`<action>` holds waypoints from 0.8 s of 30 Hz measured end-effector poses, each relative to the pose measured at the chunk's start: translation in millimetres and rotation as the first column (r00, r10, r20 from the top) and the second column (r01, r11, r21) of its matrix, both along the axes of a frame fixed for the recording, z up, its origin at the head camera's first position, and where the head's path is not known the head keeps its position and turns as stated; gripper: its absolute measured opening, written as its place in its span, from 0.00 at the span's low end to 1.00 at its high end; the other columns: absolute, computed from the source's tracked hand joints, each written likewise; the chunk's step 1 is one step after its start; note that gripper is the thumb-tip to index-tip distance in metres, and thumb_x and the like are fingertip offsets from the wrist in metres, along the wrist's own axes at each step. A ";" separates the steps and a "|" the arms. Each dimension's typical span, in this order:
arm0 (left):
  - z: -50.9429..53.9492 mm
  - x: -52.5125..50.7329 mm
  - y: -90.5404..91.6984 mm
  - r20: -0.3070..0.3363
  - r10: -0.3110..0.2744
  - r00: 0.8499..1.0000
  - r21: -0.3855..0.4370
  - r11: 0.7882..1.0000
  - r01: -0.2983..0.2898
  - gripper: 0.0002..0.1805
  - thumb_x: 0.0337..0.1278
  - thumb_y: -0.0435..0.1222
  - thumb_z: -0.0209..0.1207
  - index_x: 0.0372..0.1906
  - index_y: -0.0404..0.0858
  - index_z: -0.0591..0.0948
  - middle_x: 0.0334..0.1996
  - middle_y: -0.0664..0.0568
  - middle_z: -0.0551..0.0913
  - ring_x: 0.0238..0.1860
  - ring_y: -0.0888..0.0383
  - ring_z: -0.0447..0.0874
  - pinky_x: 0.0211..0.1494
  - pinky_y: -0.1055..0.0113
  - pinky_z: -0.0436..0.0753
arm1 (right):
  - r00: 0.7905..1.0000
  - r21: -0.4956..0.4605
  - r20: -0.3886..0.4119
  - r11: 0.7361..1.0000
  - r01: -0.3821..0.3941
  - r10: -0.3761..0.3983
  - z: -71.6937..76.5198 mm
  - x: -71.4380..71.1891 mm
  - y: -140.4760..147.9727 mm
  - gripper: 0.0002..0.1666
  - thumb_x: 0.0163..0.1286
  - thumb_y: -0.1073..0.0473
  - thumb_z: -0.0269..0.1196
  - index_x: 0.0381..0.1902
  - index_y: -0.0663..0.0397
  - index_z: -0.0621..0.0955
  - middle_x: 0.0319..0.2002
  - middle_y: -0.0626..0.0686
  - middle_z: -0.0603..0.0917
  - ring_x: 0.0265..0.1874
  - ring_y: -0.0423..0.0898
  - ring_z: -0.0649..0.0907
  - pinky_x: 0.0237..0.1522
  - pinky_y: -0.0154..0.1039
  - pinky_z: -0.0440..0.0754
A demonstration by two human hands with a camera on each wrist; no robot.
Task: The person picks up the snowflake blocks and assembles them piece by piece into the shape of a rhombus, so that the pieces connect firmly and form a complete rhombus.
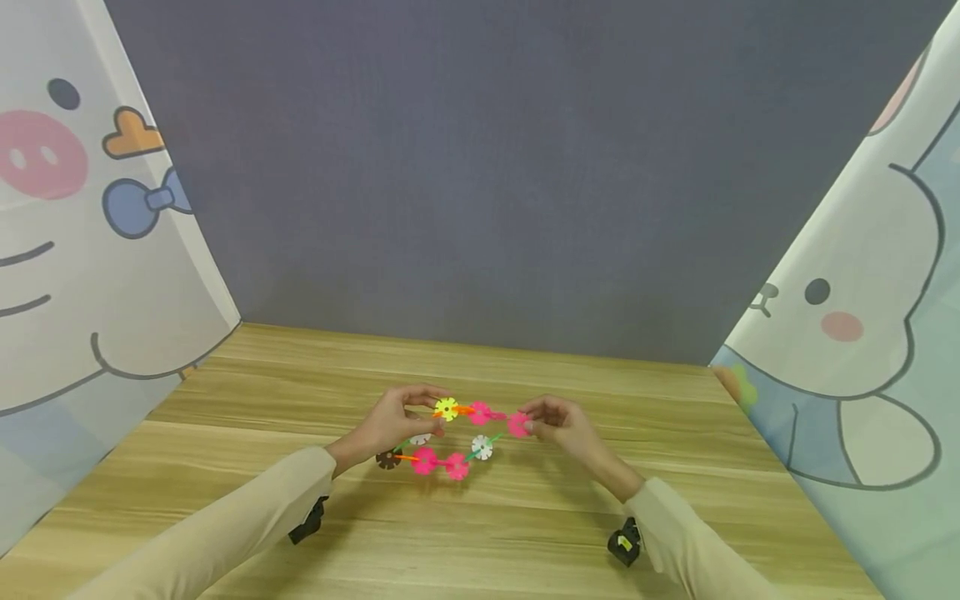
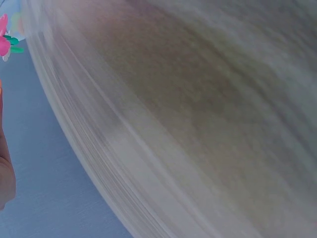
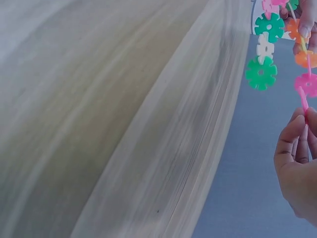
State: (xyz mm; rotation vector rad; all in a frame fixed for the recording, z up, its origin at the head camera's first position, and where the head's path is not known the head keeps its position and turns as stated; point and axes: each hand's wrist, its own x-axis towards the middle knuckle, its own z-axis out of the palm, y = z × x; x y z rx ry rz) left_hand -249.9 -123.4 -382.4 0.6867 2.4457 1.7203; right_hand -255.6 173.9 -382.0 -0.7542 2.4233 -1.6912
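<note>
A chain of slotted flower-shaped plastic discs hangs between my hands, bent into a loop-like shape above the table. My left hand [image 1: 386, 425] pinches it near the yellow disc [image 1: 447, 408]; the pinched piece is partly hidden. At the other end my right hand [image 1: 566, 429] pinches a pink disc [image 1: 518, 424] between thumb and fingertips. The lower strand has a dark brown disc [image 1: 388, 458], pink discs [image 1: 424, 461] and a white disc [image 1: 482, 447]. In the right wrist view, a green disc [image 3: 261, 73] ends that strand, apart from the pinched pink disc [image 3: 304, 101].
Below the hands lies a wood-grain table [image 1: 525, 542]. A dark grey panel [image 1: 480, 167] stands at the back, with cartoon-printed panels [image 1: 75, 275] on the left and right. Black devices [image 1: 624, 542] sit at both wrists.
</note>
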 end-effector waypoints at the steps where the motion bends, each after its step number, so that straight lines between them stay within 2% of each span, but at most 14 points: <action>1: 0.3 0.1 0.1 0.001 -0.002 1.000 0.002 1.000 0.002 0.23 0.51 0.35 0.63 0.54 0.38 0.76 0.55 0.41 0.74 0.52 0.44 0.74 0.38 0.65 0.82 | 1.000 -0.007 0.009 1.000 -0.002 0.002 0.1 0.0 -0.7 0.17 0.61 0.64 0.61 0.46 0.69 0.76 0.40 0.68 0.79 0.33 0.39 0.81 0.38 0.41 0.82; 6: 1.8 1.4 0.5 0.001 0.008 1.000 -0.001 1.000 -0.008 0.23 0.50 0.35 0.63 0.54 0.38 0.76 0.55 0.42 0.74 0.53 0.46 0.74 0.38 0.68 0.81 | 0.999 -0.023 0.041 1.000 -0.004 0.005 0.3 -0.4 -3.8 0.17 0.61 0.65 0.61 0.46 0.70 0.76 0.41 0.69 0.78 0.33 0.38 0.81 0.38 0.39 0.82; 8: 5.8 4.3 1.6 0.007 0.008 1.000 0.000 1.000 -0.008 0.22 0.51 0.34 0.63 0.54 0.38 0.76 0.55 0.41 0.74 0.52 0.45 0.75 0.38 0.64 0.82 | 0.998 -0.030 0.058 1.000 -0.004 0.005 0.8 -0.2 -4.9 0.16 0.62 0.65 0.60 0.47 0.70 0.76 0.41 0.69 0.78 0.33 0.38 0.81 0.38 0.39 0.82; 12: 6.4 4.5 2.1 0.004 0.005 1.000 0.003 1.000 -0.005 0.22 0.52 0.33 0.62 0.54 0.37 0.76 0.55 0.40 0.74 0.51 0.45 0.76 0.38 0.62 0.82 | 0.997 -0.040 0.081 0.999 -0.011 0.014 1.5 -0.3 -5.5 0.17 0.62 0.65 0.60 0.47 0.70 0.75 0.41 0.68 0.78 0.32 0.38 0.81 0.38 0.40 0.82; 17: 3.6 2.0 1.6 -0.007 0.002 1.000 -0.001 1.000 -0.002 0.23 0.51 0.34 0.63 0.55 0.37 0.75 0.55 0.42 0.74 0.53 0.46 0.75 0.36 0.68 0.81 | 0.996 -0.043 0.091 0.999 -0.013 0.017 3.0 -1.1 -4.9 0.18 0.61 0.64 0.61 0.47 0.71 0.75 0.40 0.67 0.79 0.31 0.39 0.81 0.35 0.36 0.81; 24: 1.9 0.9 1.0 -0.008 -0.023 1.000 -0.009 1.000 0.023 0.23 0.51 0.33 0.62 0.55 0.37 0.75 0.56 0.41 0.74 0.52 0.43 0.75 0.36 0.61 0.82 | 0.992 -0.063 0.121 0.998 -0.010 0.018 6.8 -0.8 -4.5 0.18 0.61 0.65 0.60 0.47 0.72 0.75 0.39 0.62 0.81 0.31 0.39 0.81 0.34 0.35 0.79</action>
